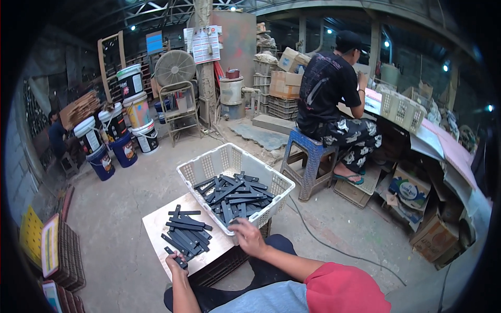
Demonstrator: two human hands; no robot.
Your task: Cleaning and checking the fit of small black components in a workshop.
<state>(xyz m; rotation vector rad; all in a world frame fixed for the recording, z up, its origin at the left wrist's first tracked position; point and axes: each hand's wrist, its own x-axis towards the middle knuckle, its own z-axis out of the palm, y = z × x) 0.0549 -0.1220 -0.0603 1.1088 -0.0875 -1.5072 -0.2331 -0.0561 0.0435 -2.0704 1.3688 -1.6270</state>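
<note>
My left hand (176, 266) is closed around a flat black strip (180, 262) with small holes at its ends, held low over the near left corner of a pale board (155, 229). On that board lies a loose pile of similar black strips (188, 236). My right hand (248, 238) is bent, fingers together, at the near rim of a white plastic crate (282, 195). Something small and dark shows at its fingertips, too little visible to name. Inside the crate, many more black strips (232, 193) lie jumbled.
A person (329, 88) sits on a blue stool (308, 156) at a cluttered bench on the right. Paint buckets (125, 122) and a folding chair (180, 107) stand at the back left. A cable (339, 248) crosses the floor. Stacked crates (68, 255) are at the far left.
</note>
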